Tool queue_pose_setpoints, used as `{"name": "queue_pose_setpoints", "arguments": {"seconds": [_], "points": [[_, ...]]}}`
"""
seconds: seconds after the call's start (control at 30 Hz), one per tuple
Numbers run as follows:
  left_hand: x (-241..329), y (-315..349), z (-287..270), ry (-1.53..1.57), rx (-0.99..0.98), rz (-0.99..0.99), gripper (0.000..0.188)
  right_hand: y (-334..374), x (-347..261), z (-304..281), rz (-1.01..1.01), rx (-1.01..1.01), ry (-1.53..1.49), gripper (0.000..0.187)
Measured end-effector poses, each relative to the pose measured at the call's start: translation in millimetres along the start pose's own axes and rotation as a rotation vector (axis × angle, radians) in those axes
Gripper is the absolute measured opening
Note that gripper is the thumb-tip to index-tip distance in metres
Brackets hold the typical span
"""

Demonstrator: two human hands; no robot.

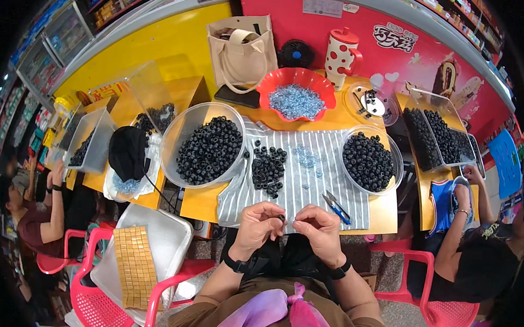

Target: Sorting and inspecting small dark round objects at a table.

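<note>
My left hand [257,226] is closed in a pinch on a small black bead [281,218], just off the table's near edge. Close beside it, my right hand [322,227] has thumb and forefinger pressed together; what they hold is too small to make out. Beyond the hands lies a grey-and-white striped cloth [237,194]. Loose black beads [267,171] are heaped on it, with small clear-blue pieces [305,156] scattered to their right. A pair of blue-handled thread snips [337,209] rests near the cloth's front right.
Round clear tubs of black beads, a left tub [166,150] and a right tub [398,155], flank the cloth. Behind stand a red scalloped bowl [265,85] of blue pieces, a beige bag [243,51] and a dotted tumbler [340,59]. Other people sit at both sides.
</note>
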State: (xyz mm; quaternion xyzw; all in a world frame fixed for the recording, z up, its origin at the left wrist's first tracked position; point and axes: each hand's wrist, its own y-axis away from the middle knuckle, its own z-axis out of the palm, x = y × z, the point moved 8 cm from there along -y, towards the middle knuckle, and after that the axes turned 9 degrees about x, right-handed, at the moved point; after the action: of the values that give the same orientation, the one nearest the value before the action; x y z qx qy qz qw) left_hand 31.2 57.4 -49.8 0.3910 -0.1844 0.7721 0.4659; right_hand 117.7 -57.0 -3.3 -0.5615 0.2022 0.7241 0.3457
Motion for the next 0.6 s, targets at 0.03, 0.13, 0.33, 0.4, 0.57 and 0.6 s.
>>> {"name": "queue_pose_setpoints", "arguments": {"seconds": [0.03, 0.13, 0.33, 0.4, 0.57, 0.6], "points": [[-1.3, -0.9, -0.3, 0.027, 0.019, -0.002, 0.023, 2.0, -1.0, -0.7, -0.004, 0.003, -0.021, 0.008], [-4.8, -2.0, 5.3, 0.044, -0.008, 0.010, 0.023, 3.9, -2.1, -3.5, -0.041, 0.014, -0.041, 0.010], [-6.0, -3.4, 13.1, -0.016, -0.033, 0.021, 0.018, 4.4, -7.1, -5.5, -0.103, 0.045, -0.017, 0.010], [-5.4, -3.0, 15.6, -0.061, -0.035, 0.025, 0.018, 3.8, -11.7, -4.2, -0.153, 0.044, 0.019, 0.010], [-3.7, -3.4, 17.9, -0.219, -0.045, 0.045, 0.018, 2.4, -19.1, -5.4, -0.271, 0.024, 0.253, 0.011], [-3.7, -1.9, 21.9, -0.279, -0.088, 0.052, 0.020, 3.1, -20.0, -5.2, -0.275, 0.015, 0.254, 0.011]]}}
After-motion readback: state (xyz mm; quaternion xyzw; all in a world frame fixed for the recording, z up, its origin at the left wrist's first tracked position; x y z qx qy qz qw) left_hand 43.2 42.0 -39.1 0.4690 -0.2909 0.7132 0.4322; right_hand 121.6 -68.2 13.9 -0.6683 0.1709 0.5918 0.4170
